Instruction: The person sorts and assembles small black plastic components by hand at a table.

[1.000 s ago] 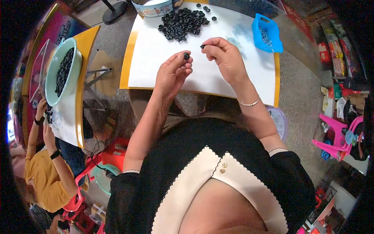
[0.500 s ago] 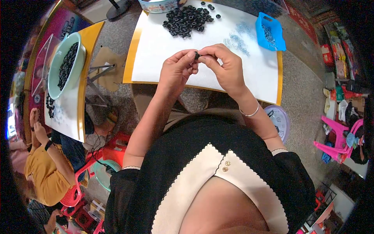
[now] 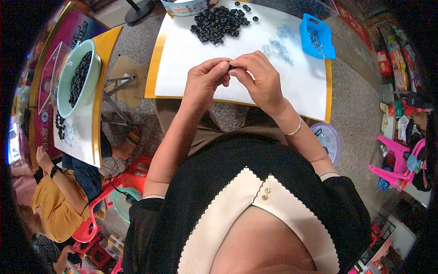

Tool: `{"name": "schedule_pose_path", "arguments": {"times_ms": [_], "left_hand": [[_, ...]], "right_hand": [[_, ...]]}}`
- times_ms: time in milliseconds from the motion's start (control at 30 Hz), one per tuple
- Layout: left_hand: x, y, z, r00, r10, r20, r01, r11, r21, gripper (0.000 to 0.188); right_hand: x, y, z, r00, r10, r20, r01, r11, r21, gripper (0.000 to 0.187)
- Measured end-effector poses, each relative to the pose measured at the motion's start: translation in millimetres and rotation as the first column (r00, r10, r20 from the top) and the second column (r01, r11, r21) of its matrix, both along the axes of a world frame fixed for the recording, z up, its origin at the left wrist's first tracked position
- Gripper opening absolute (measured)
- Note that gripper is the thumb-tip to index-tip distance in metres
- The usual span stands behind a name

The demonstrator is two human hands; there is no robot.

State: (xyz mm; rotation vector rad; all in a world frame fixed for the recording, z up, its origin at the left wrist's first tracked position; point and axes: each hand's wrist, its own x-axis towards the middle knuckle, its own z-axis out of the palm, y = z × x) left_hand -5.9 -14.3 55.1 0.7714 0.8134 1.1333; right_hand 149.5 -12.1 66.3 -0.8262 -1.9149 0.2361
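Observation:
My left hand and my right hand meet above the near part of a white-topped table. Pinched between the fingertips of both is a small black ring-like piece, mostly covered by the fingers. Beyond my hands lies a heap of similar black pieces, with a few loose ones at its right. Small clear-bluish bits are scattered to the right of the heap. More such bits fill the bottom of a blue plastic tray at the table's far right.
A round printed container stands at the table's far edge. On a second table to the left, a pale green basin holds many black pieces. A person in a yellow top sits there. Lilac basin and pink stool are at right.
My right hand has shifted slightly left and turned over the black piece, which is now more hidden. My left hand has barely moved. The neighbour's hand has moved lower.

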Motion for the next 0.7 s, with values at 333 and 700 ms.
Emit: {"name": "schedule_pose_path", "arguments": {"times_ms": [333,700], "left_hand": [[-16.7,11.0,2.2,0.909,-0.372,-0.187,0.38,0.925,0.008,0.03],[-10.7,3.4,-9.2,0.95,-0.312,0.02,0.312,0.942,-0.124,0.031]], "right_hand": [[10.0,0.0,-6.0,0.995,0.082,0.053,-0.079,0.995,-0.057,0.015],[15.3,-5.9,-6.6,0.98,0.147,-0.13,-0.189,0.888,-0.419,0.028]]}}
